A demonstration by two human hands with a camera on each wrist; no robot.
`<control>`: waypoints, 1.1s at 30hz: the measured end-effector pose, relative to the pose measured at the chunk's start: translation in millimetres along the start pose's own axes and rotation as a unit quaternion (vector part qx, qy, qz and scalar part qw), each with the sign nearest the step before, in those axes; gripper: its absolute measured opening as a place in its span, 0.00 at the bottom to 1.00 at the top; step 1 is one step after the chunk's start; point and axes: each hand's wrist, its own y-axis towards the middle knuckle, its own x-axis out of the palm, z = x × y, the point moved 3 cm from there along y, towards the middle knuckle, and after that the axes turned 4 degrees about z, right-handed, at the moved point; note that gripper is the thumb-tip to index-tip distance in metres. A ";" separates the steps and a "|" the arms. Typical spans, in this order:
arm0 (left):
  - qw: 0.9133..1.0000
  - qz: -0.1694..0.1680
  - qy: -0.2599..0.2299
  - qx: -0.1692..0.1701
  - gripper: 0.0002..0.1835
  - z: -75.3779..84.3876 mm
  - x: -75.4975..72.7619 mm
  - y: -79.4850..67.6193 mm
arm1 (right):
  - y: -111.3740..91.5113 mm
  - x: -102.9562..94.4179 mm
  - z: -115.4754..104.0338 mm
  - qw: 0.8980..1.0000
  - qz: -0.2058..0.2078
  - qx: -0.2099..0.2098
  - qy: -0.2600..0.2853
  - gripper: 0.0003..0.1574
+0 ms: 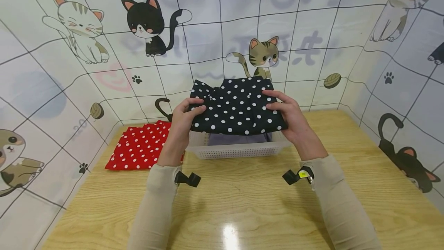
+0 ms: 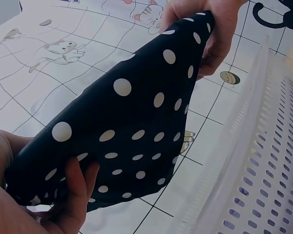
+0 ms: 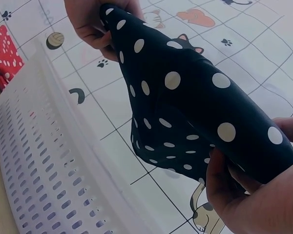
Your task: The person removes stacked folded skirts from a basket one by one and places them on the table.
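A folded black cloth with white polka dots [image 1: 236, 105] is held up between both hands, above a white plastic basket [image 1: 239, 152]. On its left end, the left hand [image 1: 182, 122] grips the fabric between thumb and fingers. The right hand [image 1: 290, 119] holds the opposite end the same way. From the left wrist view, the cloth [image 2: 122, 112] slopes from one hand to the other, and some fingers are hidden behind it. Greyish-purple fabric [image 1: 239, 139] lies in the basket, partly covered by the raised cloth.
A red cloth with white polka dots [image 1: 138, 147] lies folded on the wooden table [image 1: 239, 196], left of the basket. Behind the table hangs a white gridded sheet with cartoon cats [image 1: 208, 22], which also runs along both sides.
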 end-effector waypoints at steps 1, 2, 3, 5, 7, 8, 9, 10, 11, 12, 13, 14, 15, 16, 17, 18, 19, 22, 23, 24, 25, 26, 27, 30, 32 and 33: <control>1.000 0.000 0.000 0.000 0.10 -0.1 0.3 0.1 | 0.1 -0.2 0.1 1.000 0.000 0.001 0.001 0.24; 1.000 0.000 0.000 0.000 0.11 -0.2 0.6 0.2 | 0.3 -0.4 0.2 1.000 -0.001 0.002 0.002 0.24; 1.000 -0.001 0.000 0.000 0.11 -0.3 1.0 0.2 | 0.4 -0.6 0.3 1.000 -0.001 0.003 0.003 0.24; 1.000 -0.002 0.000 0.000 0.11 -0.5 1.6 0.2 | 1.0 -0.9 0.3 1.000 0.000 0.005 0.006 0.24; 1.000 -0.002 0.001 -0.001 0.11 -0.7 2.1 0.1 | 0.8 -1.3 0.0 1.000 0.001 0.005 0.007 0.24; 1.000 -0.002 0.001 -0.001 0.11 -0.8 2.4 0.2 | 0.7 -1.4 -0.3 1.000 0.001 0.005 0.008 0.24; 1.000 -0.002 0.000 -0.001 0.11 -0.9 2.7 0.2 | 1.0 -1.4 -0.5 1.000 0.002 0.005 0.007 0.24; 1.000 -0.001 0.000 -0.001 0.11 -0.9 2.9 0.3 | 1.4 -1.5 -0.7 1.000 0.002 0.006 0.007 0.25; 1.000 -0.001 -0.001 -0.001 0.10 -0.9 3.2 0.4 | 1.5 -1.5 -0.9 1.000 0.002 0.006 0.008 0.25; 1.000 -0.001 -0.002 -0.001 0.10 -1.0 3.3 0.4 | 1.5 -1.5 -1.1 1.000 0.002 0.006 0.008 0.25; 1.000 -0.001 -0.004 -0.002 0.09 -1.1 3.6 0.6 | 1.5 -1.5 -1.2 1.000 0.002 0.006 0.008 0.25; 1.000 -0.001 -0.006 -0.002 0.09 -1.2 3.9 0.7 | 1.6 -1.6 -1.3 1.000 0.002 0.007 0.009 0.25; 1.000 -0.001 -0.007 -0.003 0.09 -1.3 4.0 0.6 | 1.6 -1.7 -1.2 1.000 0.003 0.009 0.008 0.25; 1.000 -0.001 -0.008 -0.005 0.09 -1.7 4.3 0.8 | 1.2 -1.9 -1.3 1.000 0.004 0.010 0.009 0.25; 1.000 -0.002 -0.008 -0.007 0.09 -2.2 4.5 0.9 | 1.0 -2.1 -1.2 1.000 0.005 0.012 0.008 0.24; 1.000 -0.002 -0.009 -0.008 0.09 -2.8 4.8 1.1 | 0.7 -2.3 -1.1 1.000 0.006 0.013 0.008 0.24; 1.000 -0.003 -0.010 -0.009 0.09 -3.4 5.0 1.3 | 0.4 -2.5 -1.1 1.000 0.006 0.014 0.008 0.24; 1.000 -0.005 -0.014 -0.013 0.10 -5.2 5.5 1.7 | 0.2 -3.1 -0.9 1.000 0.008 0.015 0.008 0.24; 1.000 -0.006 -0.015 -0.014 0.10 -5.5 5.7 1.7 | 0.2 -3.4 -0.9 1.000 0.009 0.015 0.009 0.24; 1.000 -0.007 -0.017 -0.014 0.11 -5.8 5.9 1.6 | 0.2 -3.5 -0.9 1.000 0.009 0.014 0.010 0.24; 1.000 -0.007 -0.017 -0.015 0.11 -6.0 6.0 1.5 | 0.2 -3.7 -0.9 1.000 0.009 0.015 0.011 0.24; 1.000 -0.007 -0.018 -0.016 0.11 -6.3 6.1 1.4 | 0.4 -3.9 -0.8 1.000 0.010 0.015 0.011 0.23; 1.000 -0.008 -0.019 -0.017 0.11 -6.4 6.3 1.4 | 0.2 -4.2 -0.8 1.000 0.011 0.016 0.011 0.23; 1.000 -0.008 -0.019 -0.019 0.10 -6.9 6.8 1.3 | 0.4 -5.0 -0.7 1.000 0.014 0.019 0.009 0.23; 1.000 -0.009 -0.019 -0.019 0.10 -7.3 7.4 1.5 | 0.6 -5.8 -0.9 1.000 0.018 0.021 0.009 0.23; 1.000 -0.010 -0.020 -0.020 0.10 -7.5 7.7 1.7 | 0.7 -6.2 -1.0 1.000 0.020 0.021 0.008 0.23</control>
